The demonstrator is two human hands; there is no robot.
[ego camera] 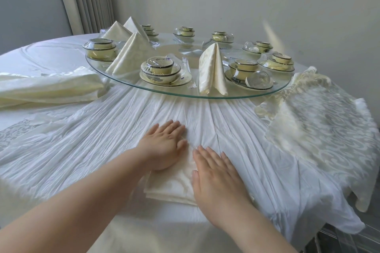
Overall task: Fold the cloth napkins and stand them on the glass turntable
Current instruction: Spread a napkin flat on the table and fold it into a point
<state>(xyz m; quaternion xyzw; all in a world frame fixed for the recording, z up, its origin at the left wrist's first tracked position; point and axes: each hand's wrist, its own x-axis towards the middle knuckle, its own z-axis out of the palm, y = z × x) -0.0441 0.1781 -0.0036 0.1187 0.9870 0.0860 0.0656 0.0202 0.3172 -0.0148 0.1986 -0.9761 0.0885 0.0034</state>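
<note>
The folded napkin (170,185) lies flat on the tablecloth (92,141), on the near side of the glass turntable (205,96) and apart from its rim. The left hand (164,146) and right hand (216,172) press down on it, fingers straight, grasping nothing. The napkin shows between and beneath both palms. A standing napkin (212,70) is upright near the turntable's near rim.

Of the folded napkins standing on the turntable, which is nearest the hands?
The lone napkin at the turntable's front rim; the other three stand clustered at its far left.
</note>
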